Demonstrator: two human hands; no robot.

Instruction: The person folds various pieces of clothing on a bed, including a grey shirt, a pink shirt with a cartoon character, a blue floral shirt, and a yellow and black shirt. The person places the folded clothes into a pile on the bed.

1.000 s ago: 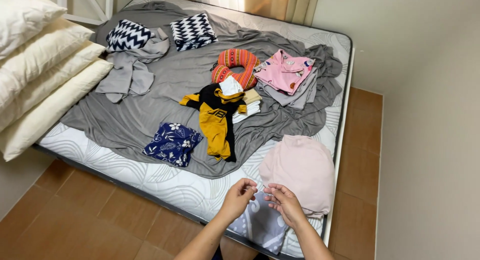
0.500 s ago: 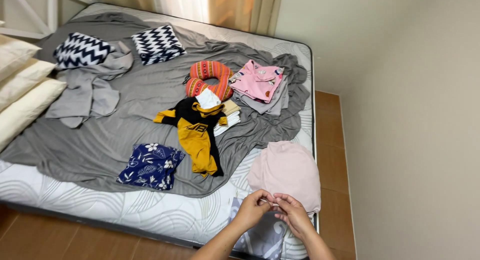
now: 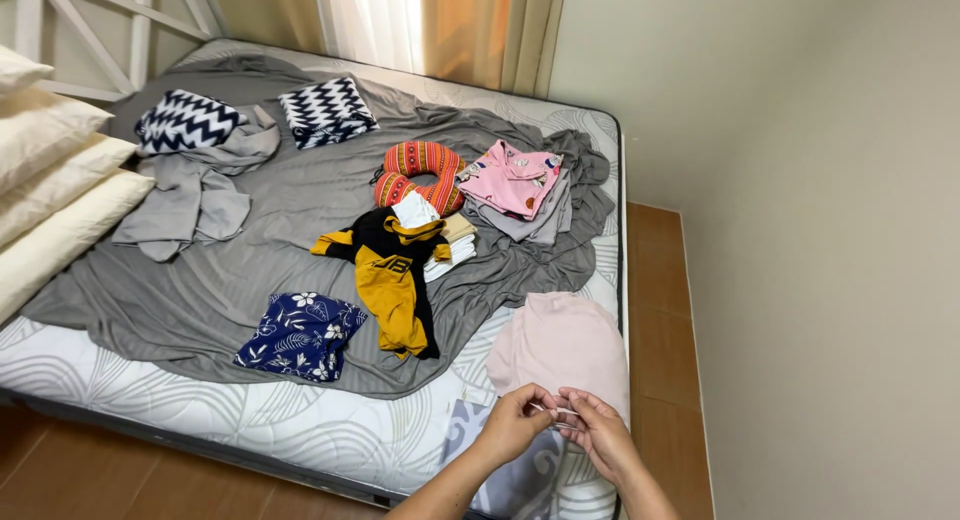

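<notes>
At the lower right of the frame, both hands, left and right, pinch a small thin white strip lying roughly left-to-right above the pink garment

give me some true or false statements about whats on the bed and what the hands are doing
1. Both hands, left hand and right hand, meet at the bed's near edge, pinching something small and pale. True.
2. The pink cloth lies on the floor. False: it lies on the mattress, just beyond the hands.
3. The blue floral cloth lies on the grey sheet. True.
4. The striped neck pillow is stacked on the cream pillows. False: it sits mid-bed, far from them.
5. Two zigzag cushions lie near the head of the bed. True.
</notes>
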